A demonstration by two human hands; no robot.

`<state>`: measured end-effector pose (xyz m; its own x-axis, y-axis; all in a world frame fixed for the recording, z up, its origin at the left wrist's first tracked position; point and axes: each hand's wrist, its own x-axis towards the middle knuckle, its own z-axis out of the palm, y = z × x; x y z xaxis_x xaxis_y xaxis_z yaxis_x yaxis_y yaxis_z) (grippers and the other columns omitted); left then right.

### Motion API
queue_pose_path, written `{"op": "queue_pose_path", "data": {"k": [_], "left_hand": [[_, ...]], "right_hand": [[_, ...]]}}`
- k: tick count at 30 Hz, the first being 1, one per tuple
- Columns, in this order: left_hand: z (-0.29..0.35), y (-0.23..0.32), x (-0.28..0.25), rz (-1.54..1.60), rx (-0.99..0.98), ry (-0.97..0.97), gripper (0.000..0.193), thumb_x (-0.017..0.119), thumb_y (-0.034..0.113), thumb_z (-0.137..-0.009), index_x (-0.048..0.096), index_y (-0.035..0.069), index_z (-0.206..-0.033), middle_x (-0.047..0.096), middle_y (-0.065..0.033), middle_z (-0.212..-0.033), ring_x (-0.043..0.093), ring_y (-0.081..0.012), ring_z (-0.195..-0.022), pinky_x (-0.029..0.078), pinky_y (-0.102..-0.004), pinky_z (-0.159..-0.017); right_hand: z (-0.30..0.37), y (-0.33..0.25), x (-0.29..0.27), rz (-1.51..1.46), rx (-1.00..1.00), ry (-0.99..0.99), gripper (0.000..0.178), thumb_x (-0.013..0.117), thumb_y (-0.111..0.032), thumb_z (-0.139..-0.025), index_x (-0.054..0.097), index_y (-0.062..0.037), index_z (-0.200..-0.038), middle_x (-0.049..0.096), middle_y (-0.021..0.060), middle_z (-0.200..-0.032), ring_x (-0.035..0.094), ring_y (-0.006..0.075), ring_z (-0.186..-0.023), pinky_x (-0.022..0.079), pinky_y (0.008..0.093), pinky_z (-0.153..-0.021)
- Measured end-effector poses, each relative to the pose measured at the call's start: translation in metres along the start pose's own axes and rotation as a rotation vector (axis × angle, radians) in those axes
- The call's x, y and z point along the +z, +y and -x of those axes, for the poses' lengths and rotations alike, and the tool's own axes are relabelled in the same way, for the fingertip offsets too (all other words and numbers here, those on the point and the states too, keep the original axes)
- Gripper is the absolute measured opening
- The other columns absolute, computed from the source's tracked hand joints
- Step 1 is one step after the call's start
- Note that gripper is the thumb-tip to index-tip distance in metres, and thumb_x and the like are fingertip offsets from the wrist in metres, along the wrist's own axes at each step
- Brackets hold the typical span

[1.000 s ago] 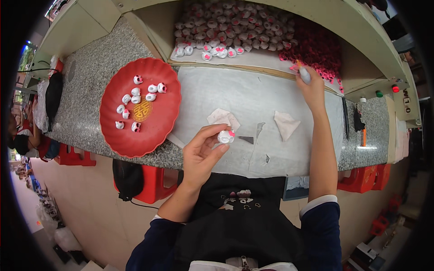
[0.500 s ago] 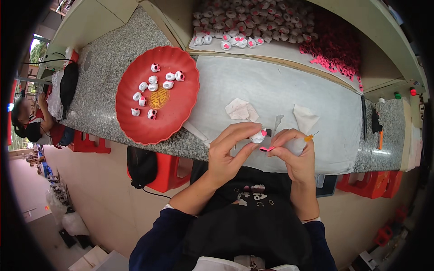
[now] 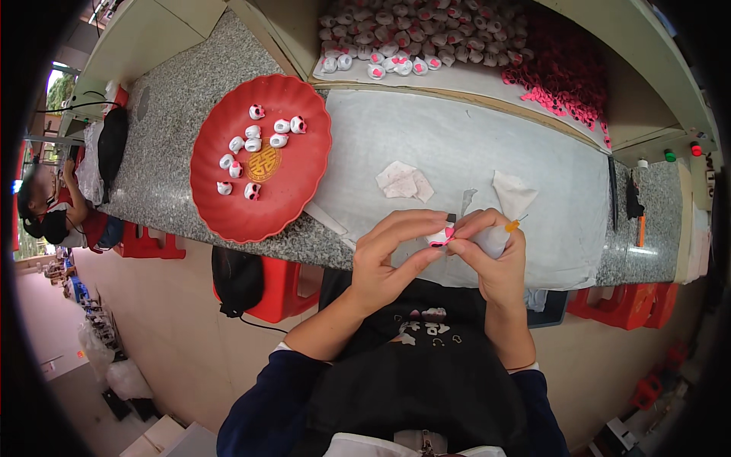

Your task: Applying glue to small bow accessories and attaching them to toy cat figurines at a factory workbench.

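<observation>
Hands meet at the grey granite counter's [image 3: 175, 129] near edge: left hand [image 3: 384, 259] pinches a small white-and-pink bead-like piece [image 3: 440, 238], right hand [image 3: 491, 255] touches it while gripping a small white tube with orange tip [image 3: 499, 236]. Round red plastic plate [image 3: 304, 183] sits left.

No packages, labels, signs or screens are in view.

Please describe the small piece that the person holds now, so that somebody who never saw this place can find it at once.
Start at the round red plate on the speckled stone counter, then look right to the two hands meeting at the counter's near edge. Between the left hand and right hand sits a small white piece with a pink spot. Unlike the similar pieces on the plate, it alone is pinched in fingertips.
</observation>
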<state>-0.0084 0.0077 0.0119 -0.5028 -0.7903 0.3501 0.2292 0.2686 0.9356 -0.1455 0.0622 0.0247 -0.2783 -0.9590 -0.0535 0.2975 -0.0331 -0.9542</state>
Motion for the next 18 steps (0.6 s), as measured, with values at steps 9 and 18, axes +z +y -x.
{"op": "queue_pose_path", "data": {"k": [9,18], "left_hand": [[0.002,0.0,-0.006,0.491,-0.225,-0.012,0.025,0.051,-0.004,-0.073,0.049,-0.004,-0.098,0.049,-0.0178,-0.104,0.048,-0.0214,-0.096,0.04,-0.0303,-0.081],[0.001,0.001,-0.008,0.477,-0.229,-0.125,0.023,0.053,-0.007,-0.072,0.053,-0.004,-0.095,0.052,-0.0181,-0.098,0.051,-0.022,-0.093,0.041,-0.0305,-0.079]], "right_hand": [[0.004,-0.003,0.006,-0.009,-0.075,-0.059,0.03,0.062,0.005,-0.062,0.049,0.0007,-0.088,0.052,0.0079,-0.074,0.049,0.01,-0.06,0.039,0.018,-0.05],[0.006,-0.002,-0.003,-0.052,0.038,-0.134,0.023,0.062,0.002,-0.066,0.054,0.0006,-0.088,0.057,0.006,-0.076,0.051,0.0071,-0.062,0.04,0.0185,-0.051]]}}
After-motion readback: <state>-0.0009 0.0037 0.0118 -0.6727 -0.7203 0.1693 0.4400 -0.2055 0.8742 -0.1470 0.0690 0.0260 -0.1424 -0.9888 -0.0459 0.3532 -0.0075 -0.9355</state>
